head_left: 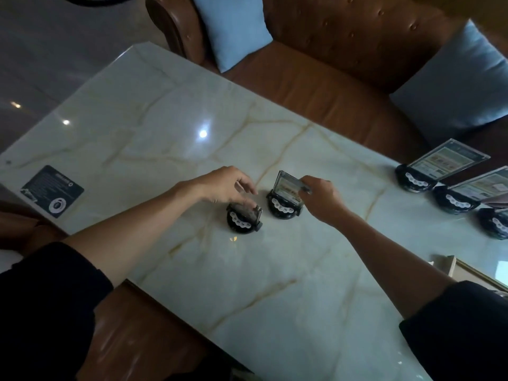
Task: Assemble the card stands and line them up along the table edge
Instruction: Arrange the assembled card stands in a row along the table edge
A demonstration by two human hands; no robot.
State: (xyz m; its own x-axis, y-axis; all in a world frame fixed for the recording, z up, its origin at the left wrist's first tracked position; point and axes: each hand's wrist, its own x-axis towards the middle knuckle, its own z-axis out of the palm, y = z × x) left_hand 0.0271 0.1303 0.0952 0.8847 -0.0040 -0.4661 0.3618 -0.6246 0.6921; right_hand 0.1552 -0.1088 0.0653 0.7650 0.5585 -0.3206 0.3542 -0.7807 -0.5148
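Two black round stand bases sit mid-table. In the right base stands a clear card panel, and my right hand pinches that panel's right edge. The left base holds a clear panel too, seen edge-on. My left hand hovers over this base, fingertips touching the top of its panel. At the far right, three assembled stands line the table edge: one, a second, and a third cut off by the frame.
The marble table carries a dark sticker at its left corner. A brown leather sofa with two light-blue cushions runs along the far side. A leather seat lies below my left arm.
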